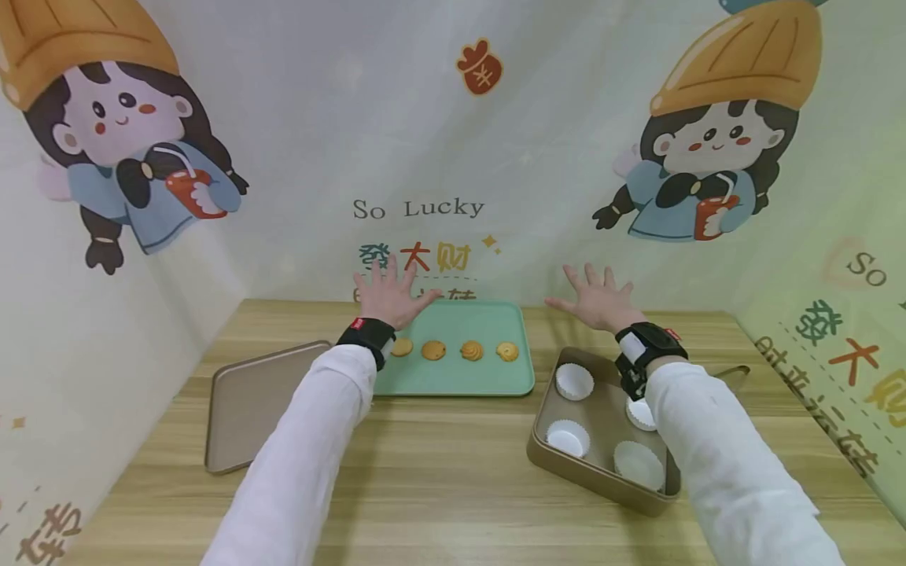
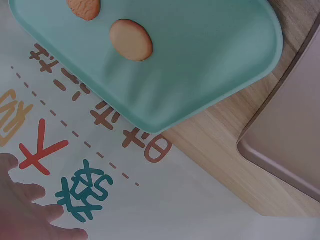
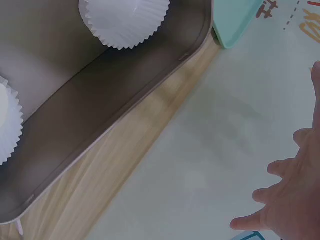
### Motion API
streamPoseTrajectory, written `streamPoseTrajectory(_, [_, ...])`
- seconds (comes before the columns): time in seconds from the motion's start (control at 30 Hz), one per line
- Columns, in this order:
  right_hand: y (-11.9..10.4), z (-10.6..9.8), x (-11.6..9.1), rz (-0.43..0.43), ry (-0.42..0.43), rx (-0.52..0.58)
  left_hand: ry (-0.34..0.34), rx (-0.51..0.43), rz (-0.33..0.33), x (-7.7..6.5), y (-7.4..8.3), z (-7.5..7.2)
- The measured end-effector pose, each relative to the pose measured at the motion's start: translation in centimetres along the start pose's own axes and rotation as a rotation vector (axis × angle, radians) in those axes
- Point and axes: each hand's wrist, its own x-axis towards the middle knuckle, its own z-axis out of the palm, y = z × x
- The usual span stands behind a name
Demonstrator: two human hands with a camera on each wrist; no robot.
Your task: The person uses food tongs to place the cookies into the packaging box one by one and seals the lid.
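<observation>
Fingers spread, my left hand (image 1: 391, 297) is held in the air above the back left of a mint-green tray (image 1: 453, 381), touching nothing. On that tray lie several cookies in a row, among them a swirled cookie (image 1: 472, 350) and a plain oval cookie (image 2: 131, 40). My right hand (image 1: 600, 303), also spread and holding nothing, hovers behind a brown rectangular tin (image 1: 602, 479). Inside the tin stand several white fluted paper cups, one of them a front-left cup (image 1: 569, 439); my right wrist partly covers another cup (image 1: 641, 414).
A flat brown lid (image 1: 248, 409) lies at the left, partly behind my left sleeve. A thin dark curved thing (image 1: 736, 373), its kind unclear, shows beyond my right forearm. Printed cloth (image 1: 552, 157) hangs along the back and sides of the wooden table (image 1: 439, 487).
</observation>
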Motion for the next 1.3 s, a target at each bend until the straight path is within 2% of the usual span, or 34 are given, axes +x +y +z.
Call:
streamPoseTrajectory(0.1, [0.1, -0.2, 0.0, 0.002, 0.014, 0.006, 0.021, -0.003, 0.000, 0.1, 0.0, -0.2])
streamPoseTrajectory(0.3, [0.1, -0.7, -0.2, 0.002, 0.012, 0.026, 0.004, 0.016, -0.019, 0.0, -0.4, -0.7])
streamPoseTrajectory(0.5, [0.9, -1.1, -0.5, -0.005, 0.034, 0.043, 0.007, 0.018, -0.004, 0.3, -0.4, -1.2])
streamPoseTrajectory(0.73, [2.7, -1.0, -1.4, 0.000, -0.005, 0.128, 0.011, 0.007, 0.024, 0.0, 0.6, -1.3])
streamPoseTrajectory(1.0, [5.0, -0.4, -3.3, -0.027, -0.029, 0.187, 0.018, -0.111, 0.091, -0.6, 3.7, -0.7])
streamPoseTrajectory(1.17, [6.6, 0.7, -5.1, -0.052, -0.053, 0.218, -0.017, -0.163, 0.173, -1.5, 7.0, 0.1])
streamPoseTrajectory(1.3, [7.9, 2.3, -7.0, -0.064, -0.051, 0.213, -0.087, -0.208, 0.256, -3.0, 10.0, 0.7])
